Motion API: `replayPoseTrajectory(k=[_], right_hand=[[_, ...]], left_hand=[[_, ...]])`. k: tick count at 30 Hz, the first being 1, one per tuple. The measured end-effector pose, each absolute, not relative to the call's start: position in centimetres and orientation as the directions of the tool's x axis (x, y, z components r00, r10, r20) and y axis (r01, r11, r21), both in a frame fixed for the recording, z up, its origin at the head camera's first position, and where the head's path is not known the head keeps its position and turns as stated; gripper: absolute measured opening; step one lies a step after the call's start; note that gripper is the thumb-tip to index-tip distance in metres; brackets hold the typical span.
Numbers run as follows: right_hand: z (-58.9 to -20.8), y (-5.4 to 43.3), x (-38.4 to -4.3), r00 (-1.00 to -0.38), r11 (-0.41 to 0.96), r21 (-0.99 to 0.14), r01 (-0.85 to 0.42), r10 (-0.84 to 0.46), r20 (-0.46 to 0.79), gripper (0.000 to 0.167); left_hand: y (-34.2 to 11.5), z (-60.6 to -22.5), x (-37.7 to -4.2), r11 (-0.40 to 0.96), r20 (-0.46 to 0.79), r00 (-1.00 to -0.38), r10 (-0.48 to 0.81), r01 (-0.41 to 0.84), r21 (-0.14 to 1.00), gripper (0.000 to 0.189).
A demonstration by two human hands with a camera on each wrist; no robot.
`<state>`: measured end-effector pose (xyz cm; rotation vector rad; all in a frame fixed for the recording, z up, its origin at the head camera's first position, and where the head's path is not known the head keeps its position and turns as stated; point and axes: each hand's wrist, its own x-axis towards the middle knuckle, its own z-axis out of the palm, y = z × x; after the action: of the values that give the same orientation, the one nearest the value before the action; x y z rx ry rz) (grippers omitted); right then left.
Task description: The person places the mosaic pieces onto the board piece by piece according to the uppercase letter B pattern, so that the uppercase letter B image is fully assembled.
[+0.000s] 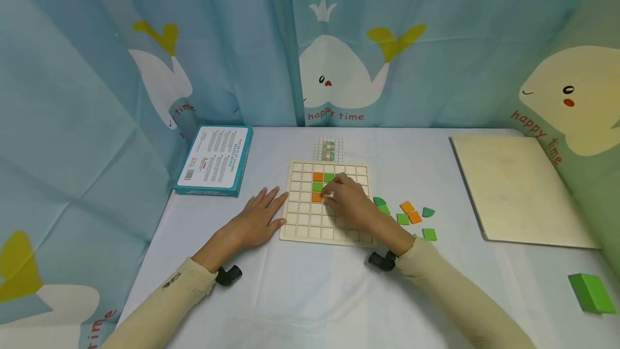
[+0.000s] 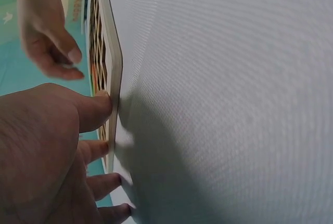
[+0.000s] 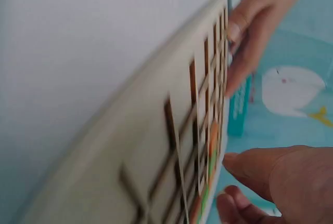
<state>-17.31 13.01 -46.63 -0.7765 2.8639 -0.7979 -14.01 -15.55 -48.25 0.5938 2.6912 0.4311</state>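
A pale wooden grid board (image 1: 296,218) lies on the table, with an orange square tile (image 1: 317,176), a green square tile (image 1: 329,177), another green tile (image 1: 317,187) and another orange tile (image 1: 316,197) set in its cells. My left hand (image 1: 259,217) rests beside the board, fingers spread, its thumb (image 2: 99,110) against the board's edge. Over the grid is my right hand (image 1: 350,201), bent down with its fingertips close to the lower orange tile. Between its thumb (image 3: 250,169) and fingers a gap shows, with no tile visible in it. This hand covers several cells.
Behind the board lies a small pattern card (image 1: 328,149). Several loose tiles, among them an orange one (image 1: 407,207) and a green quarter-round (image 1: 428,212), lie to its right. A blue-edged box (image 1: 213,160), a large pale panel (image 1: 523,193) and a green block (image 1: 592,293) stand farther out.
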Motion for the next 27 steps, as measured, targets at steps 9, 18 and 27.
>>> replayPoseTrajectory(k=[9,18,27], right_hand=[[-45.2,20.8,-16.4,-0.937,0.826,-0.498,-0.263,-0.342,-0.073,0.03],[-44.8,25.3,-14.5,-0.964,0.91,-0.408,-0.071,-0.168,-0.207,0.043],[-45.8,23.0,-13.8,-0.978,0.929,-0.363,-0.078,-0.142,-0.154,0.034]], left_hand=[[-15.5,-48.2,-14.0,0.863,-0.28,-0.847,0.452,0.336,0.376,0.071],[-15.6,-48.4,-14.0,0.863,-0.275,-0.848,0.454,0.341,0.374,0.07],[-15.5,-48.2,-13.9,0.862,-0.275,-0.852,0.446,0.328,0.386,0.07]])
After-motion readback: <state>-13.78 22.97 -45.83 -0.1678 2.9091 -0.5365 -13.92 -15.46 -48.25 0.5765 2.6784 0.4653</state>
